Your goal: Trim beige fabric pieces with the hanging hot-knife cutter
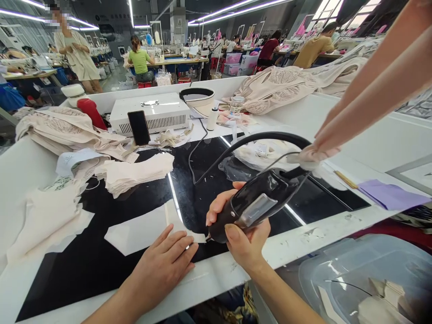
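The right palm is hidden behind the black handheld tool (254, 202), right of centre in the frame; the right hand (248, 236) is closed around it, its thumb on the near side and its other fingertips showing at the far side. The tool's small tip is hard to make out: it sits at the right end of the pale fabric piece (140, 228), and I cannot tell whether they touch. The left hand (170, 254), lower centre, lies flat with fingers extended, grasping nothing; it covers part of that piece, which rests on the black surface (67, 274). Both forearms are cut off by the bottom edge.

A pale fabric sleeve (374, 90) hides part of the tool's cable and leaves the frame at upper right. The clear plastic tub (324, 265) at lower right is cut off too, its contents blurred by its wall.

Counted: 1 tool, 1 piece under the left hand, 1 stack of fabric (138, 173) left of centre, its layers too close to number. Farther up stand 1 phone (138, 128), 1 vented white box (155, 108), 1 white spool (212, 120) and 1 jar (237, 104). At right lies 1 purple cloth (393, 193).
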The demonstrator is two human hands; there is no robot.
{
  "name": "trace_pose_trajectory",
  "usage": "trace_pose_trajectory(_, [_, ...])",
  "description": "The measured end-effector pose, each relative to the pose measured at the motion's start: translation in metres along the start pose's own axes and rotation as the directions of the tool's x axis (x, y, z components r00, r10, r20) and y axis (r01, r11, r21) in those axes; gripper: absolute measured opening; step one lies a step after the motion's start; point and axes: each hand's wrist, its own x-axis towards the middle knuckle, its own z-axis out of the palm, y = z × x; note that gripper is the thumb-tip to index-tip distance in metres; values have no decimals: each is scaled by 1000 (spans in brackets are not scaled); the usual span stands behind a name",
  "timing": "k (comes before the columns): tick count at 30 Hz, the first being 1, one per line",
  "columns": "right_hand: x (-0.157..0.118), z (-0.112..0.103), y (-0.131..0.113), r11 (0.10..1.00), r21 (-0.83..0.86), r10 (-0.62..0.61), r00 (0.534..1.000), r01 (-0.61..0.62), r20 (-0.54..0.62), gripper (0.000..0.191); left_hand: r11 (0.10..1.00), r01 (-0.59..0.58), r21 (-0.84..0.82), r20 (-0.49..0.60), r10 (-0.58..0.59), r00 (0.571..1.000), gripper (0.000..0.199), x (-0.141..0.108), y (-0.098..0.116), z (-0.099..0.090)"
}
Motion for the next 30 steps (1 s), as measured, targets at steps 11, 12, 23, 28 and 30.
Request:
trace_pose_trajectory(11, [0,-6,-1,1000,27,6,1000,-6,13,48,996,70,-46,35,-68,997,26,-3,-10,-1])
trace_pose_trajectory(12, [0,-6,-1,1000,21,6,1000,-6,11,48,996,72,-53,31,-70,997,26,-3,-10,-1])
trace_pose_trajectory(23, [5,-5,-2,1000,-10,-8,1000,9,25,46,986,105,-129,33,-101,994,23,-4,-8,2])
trace_pose_trajectory(28, [11,8,4,1000,10,-28,999,28,-34,46,983,106,-150,24,-103,994,23,-4,-8,6])
trace_pose_trajectory(30, [13,14,9,1000,13,-24,999,24,-30,46,981,111,-156,29,-107,994,24,-4,-8,7])
